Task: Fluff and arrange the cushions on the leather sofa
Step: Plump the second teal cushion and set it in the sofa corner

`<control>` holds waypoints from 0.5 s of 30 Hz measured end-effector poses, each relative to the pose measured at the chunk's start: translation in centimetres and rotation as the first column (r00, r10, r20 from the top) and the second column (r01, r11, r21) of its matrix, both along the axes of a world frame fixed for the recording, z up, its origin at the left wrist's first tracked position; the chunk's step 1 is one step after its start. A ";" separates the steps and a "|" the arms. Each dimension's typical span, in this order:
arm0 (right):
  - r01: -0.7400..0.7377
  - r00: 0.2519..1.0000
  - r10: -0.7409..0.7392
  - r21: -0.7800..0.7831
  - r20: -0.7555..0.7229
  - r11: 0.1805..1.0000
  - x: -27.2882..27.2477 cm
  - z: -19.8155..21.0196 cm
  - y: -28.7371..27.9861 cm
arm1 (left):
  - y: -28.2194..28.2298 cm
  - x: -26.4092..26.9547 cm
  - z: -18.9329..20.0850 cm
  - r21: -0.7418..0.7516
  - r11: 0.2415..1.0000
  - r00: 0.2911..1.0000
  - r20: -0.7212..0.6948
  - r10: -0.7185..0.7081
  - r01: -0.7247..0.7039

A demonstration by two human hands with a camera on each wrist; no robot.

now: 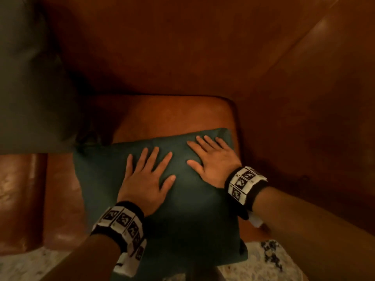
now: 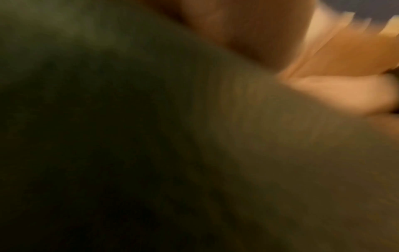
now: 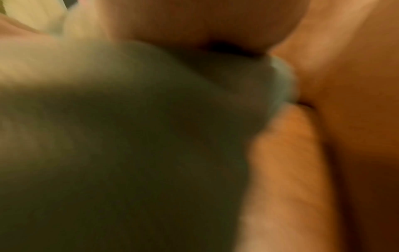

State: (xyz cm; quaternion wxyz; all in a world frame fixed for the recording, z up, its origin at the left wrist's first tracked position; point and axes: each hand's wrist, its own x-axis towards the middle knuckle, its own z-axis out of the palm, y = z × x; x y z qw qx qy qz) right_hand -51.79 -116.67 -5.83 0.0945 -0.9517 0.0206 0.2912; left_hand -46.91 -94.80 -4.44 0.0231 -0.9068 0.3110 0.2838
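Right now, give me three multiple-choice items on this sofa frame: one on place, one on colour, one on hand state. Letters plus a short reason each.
1. Where does the cushion under the hands lie?
A. on the sofa seat
B. on the floor
C. on top of the sofa back

2. What colour is that cushion?
A. white
B. dark green
C. red

3. How do the two hands meet the cushion?
A. both pinch a corner
B. one lifts it by an edge
C. both lie flat on it, fingers straight

Answers:
1 A: the cushion rests on the brown leather sofa seat, its near corner hanging over the front edge.
2 B: its cover shows dark green in the head view, against the brown leather.
3 C: the left hand and the right hand are spread palm-down on top, with no fingers curled round it.
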 end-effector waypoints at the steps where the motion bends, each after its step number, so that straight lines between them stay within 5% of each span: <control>1: 0.002 1.000 -0.002 -0.010 -0.002 1.000 -0.5 -0.3 -1.4 | 0.1 0.2 -0.4 0.020 1.000 1.000 0.007 0.023 -0.023; 6: 0.036 0.997 -0.039 -0.062 -0.062 0.997 -2.1 0.7 -5.6 | 1.4 3.0 -0.8 0.065 0.968 0.970 0.042 0.239 -0.241; 9: 0.187 0.981 -0.179 -0.112 0.077 0.976 0.2 2.1 -6.5 | 6.1 7.8 -1.6 0.087 0.848 0.852 0.077 0.518 -0.523; 12: 0.488 0.870 -0.491 0.078 0.038 0.870 2.7 0.5 -8.4 | 11.5 12.2 -3.4 0.090 0.708 0.713 0.136 0.688 -0.700; 15: 0.618 0.786 -0.597 0.211 -0.159 0.757 3.2 -1.9 -8.7 | 11.9 12.8 -3.5 0.015 0.637 0.637 0.019 0.770 -0.771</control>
